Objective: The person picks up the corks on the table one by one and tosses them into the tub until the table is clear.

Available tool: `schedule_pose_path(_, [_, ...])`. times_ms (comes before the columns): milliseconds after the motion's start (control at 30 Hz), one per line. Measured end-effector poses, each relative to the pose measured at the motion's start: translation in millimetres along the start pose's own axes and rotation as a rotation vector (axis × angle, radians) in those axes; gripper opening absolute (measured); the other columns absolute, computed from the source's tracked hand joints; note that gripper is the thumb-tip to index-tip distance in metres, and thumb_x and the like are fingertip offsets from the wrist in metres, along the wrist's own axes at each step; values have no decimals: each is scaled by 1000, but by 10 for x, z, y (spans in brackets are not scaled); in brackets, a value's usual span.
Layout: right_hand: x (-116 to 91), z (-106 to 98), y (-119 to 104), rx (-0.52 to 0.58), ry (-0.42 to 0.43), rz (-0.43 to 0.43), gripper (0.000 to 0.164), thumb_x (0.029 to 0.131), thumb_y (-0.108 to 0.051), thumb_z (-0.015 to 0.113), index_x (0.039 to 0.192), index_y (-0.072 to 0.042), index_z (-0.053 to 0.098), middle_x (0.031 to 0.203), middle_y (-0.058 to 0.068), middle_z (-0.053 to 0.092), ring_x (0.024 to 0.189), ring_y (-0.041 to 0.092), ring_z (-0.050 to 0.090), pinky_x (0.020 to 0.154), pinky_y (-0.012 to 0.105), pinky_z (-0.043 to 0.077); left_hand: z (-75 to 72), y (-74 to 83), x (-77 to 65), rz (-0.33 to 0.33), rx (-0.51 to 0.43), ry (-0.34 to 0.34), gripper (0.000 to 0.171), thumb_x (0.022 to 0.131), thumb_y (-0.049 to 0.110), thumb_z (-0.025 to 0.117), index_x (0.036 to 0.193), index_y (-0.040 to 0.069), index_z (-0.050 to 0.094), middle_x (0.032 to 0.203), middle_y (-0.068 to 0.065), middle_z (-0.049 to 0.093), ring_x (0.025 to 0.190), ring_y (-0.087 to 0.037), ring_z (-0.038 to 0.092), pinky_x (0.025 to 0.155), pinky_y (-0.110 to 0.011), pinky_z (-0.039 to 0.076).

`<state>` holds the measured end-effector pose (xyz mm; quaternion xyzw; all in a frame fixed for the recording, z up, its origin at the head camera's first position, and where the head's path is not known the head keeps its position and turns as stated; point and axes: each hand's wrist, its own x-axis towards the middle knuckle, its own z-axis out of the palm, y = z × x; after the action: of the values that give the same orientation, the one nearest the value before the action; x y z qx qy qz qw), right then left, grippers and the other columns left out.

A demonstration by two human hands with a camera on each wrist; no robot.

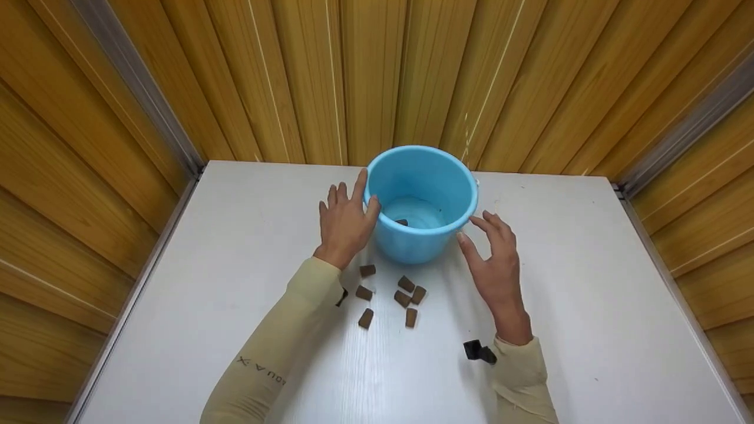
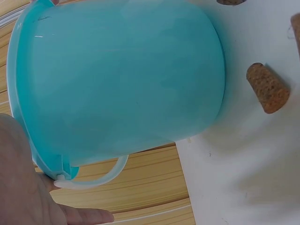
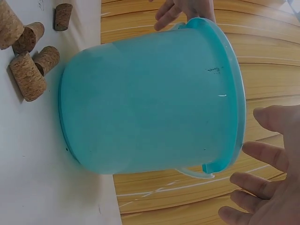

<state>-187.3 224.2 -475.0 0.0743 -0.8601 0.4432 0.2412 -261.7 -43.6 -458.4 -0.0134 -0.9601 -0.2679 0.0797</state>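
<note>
On a flat white table (image 1: 589, 282), seven brown tapered corks (image 1: 402, 298) are spread before a round blue plastic bucket (image 1: 410, 246).

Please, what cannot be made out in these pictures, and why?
Head view: a cork inside the bucket, partly hidden by the near rim; whether others lie there.
Head view: lettering, its end out of sight round the left sleeve.
Left wrist view: part of the left hand, cut off by the left edge.
Right wrist view: the bucket's inside, hidden by its wall.

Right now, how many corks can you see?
8: one cork inside the bucket, three corks in front at left, four corks to their right. Others may be hidden inside.
</note>
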Motion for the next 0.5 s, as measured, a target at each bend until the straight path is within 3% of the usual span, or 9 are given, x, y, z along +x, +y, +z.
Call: schedule_pose_path(500, [-133,85,130,-6,-71,83,49,101,-25,76,141,0,64,156,23,48,151,41,37,120,65,30,6,7,4,-16,3,-5,70,108,52,39,171,26,24,165,-27,37,155,-50,26,120,-71,23])
